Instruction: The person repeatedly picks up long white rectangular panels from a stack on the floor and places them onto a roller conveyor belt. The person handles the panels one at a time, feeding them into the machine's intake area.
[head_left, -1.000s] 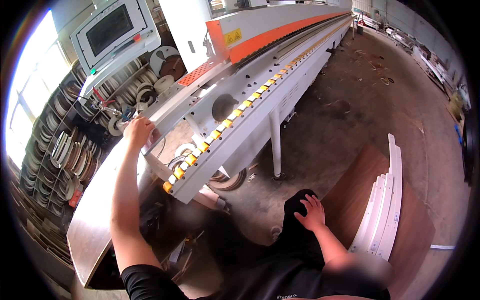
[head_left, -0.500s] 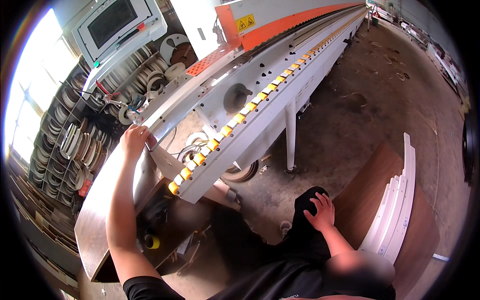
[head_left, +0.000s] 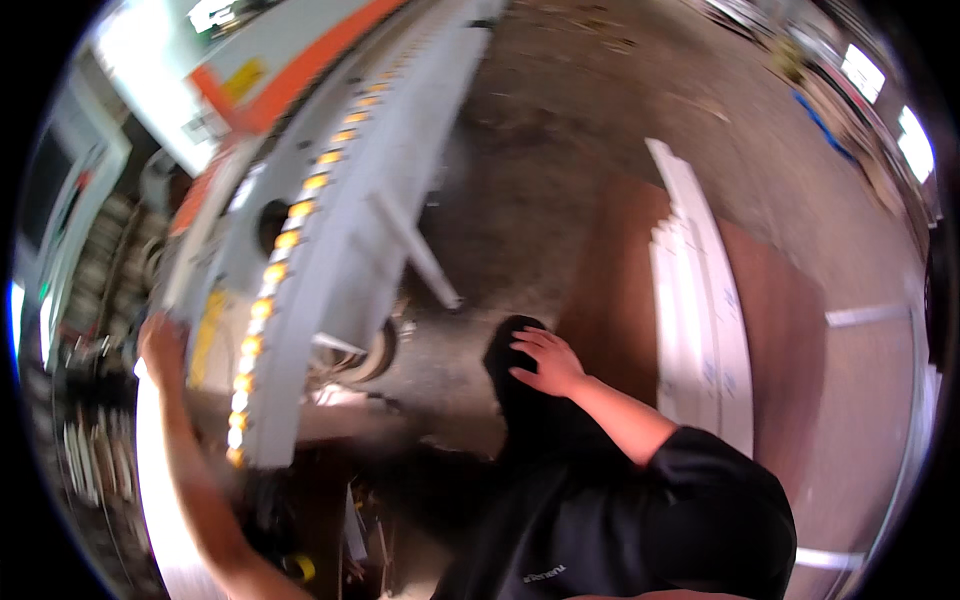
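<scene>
My left hand (head_left: 163,350) is at the near left end of a long grey machine rail (head_left: 345,290), by the far end of a pale, glare-washed worktop (head_left: 165,510). Motion blur smears its fingers, so whether it grips anything cannot be told. My right hand (head_left: 548,365) lies on my black-trousered knee (head_left: 515,390) with its fingers spread, holding nothing. Along the rail runs a row of yellow and white rollers (head_left: 288,240). To the right, several long white strips (head_left: 700,320) rest side by side on a brown panel (head_left: 610,290).
An orange and white machine housing (head_left: 290,70) stands at the far left. Racks of coiled edging (head_left: 100,260) are beyond my left arm. Below the worktop sits a yellow roll (head_left: 300,567) among loose scraps. A slanted machine leg (head_left: 420,255) meets the concrete floor (head_left: 560,130).
My view has swung to the right, so the machine sits farther left and more of the brown panel shows. My left hand stays by the machine's end; the right stays on my knee.
</scene>
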